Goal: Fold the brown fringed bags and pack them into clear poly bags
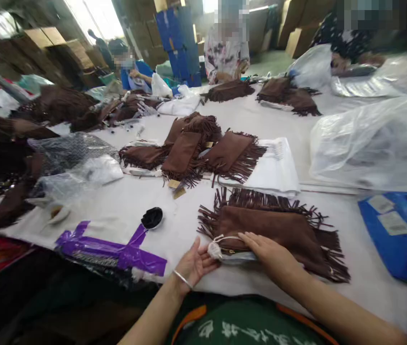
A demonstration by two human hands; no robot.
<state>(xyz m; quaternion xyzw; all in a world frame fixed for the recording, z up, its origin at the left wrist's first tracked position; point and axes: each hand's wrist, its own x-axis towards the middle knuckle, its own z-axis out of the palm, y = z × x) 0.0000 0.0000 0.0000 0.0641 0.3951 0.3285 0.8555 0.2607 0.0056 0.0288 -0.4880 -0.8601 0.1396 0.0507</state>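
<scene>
A brown fringed pouch (271, 225) lies flat on the white table near its front edge, fringe spread along its far side and both ends. At its near left corner is a small round whitish wrapped item (214, 249) on a pale cord. My left hand (194, 263), with a bangle at the wrist, is palm up with fingers spread, its fingertips at the wrapped item. My right hand (261, 247) lies flat on the pouch's near edge, fingers stretched out. Clear plastic (239, 258) shows under that edge.
Several brown fringed pouches (183, 153) and white sheets (275, 167) lie beyond. A black-filled dish (152, 218) and purple tape (113, 249) are at left. A blue bag (393, 235) and clear plastic (372, 143) are at right. People stand across the table.
</scene>
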